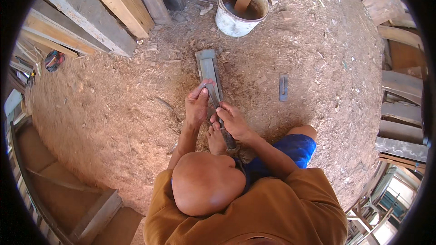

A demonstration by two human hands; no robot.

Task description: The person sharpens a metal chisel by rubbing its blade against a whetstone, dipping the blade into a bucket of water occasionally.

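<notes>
In front of me, a long grey block (207, 59) that looks like a sharpening stone lies on the ground, pointing away from my bare foot (216, 141). A narrow metal blade (211, 92), like a chisel's, slants over the block. My left hand (198, 104) pinches its far end between thumb and fingers. My right hand (232, 120) is closed round its nearer part, close to the foot. A dark rounded end (230, 144) shows just below the right hand; whether it belongs to the blade or to the block's support, I cannot tell.
A slotted flat metal plate (283, 87) lies to the right. Ahead stands a stained white bucket (236, 26) of murky liquid with a brown piece inside. Timber boards (91, 16) lean at far left; stacked wood (402, 86) lines the right. Shavings cover the ground.
</notes>
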